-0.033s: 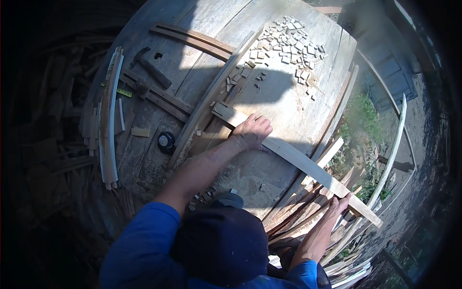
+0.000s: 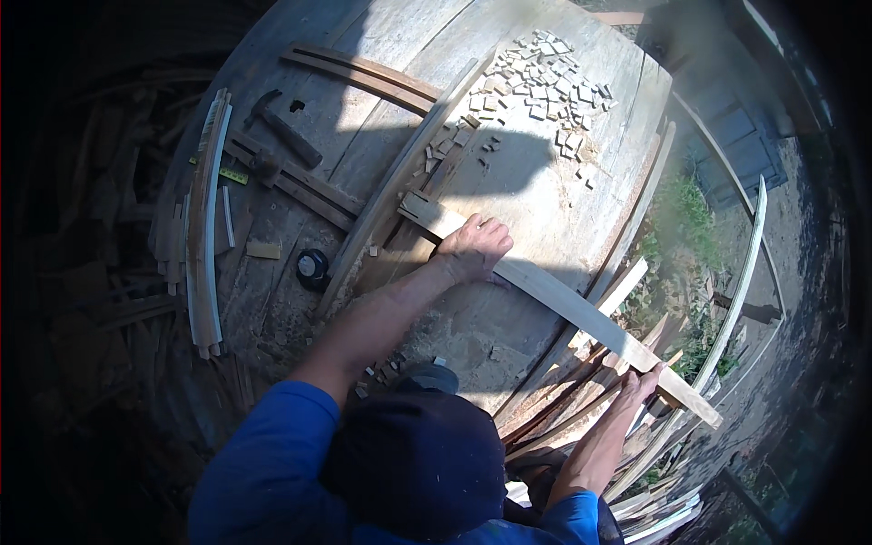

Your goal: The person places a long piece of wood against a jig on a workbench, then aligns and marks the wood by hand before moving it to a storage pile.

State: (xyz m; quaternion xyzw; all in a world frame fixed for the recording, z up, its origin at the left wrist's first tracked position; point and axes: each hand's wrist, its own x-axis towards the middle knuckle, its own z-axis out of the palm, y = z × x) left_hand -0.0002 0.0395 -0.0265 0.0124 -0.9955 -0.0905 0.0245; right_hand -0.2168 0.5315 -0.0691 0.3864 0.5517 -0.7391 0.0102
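Gripping a long board (image 2: 565,303), the left hand (image 2: 478,245) curls over its farther part and the right hand (image 2: 643,382) clasps its nearer part; the board slants across the desk (image 2: 445,44), overhanging the edge.

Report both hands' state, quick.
Left hand: closed, holding the wooden board toward its upper-left end.
Right hand: closed, holding the same board near its lower-right end.
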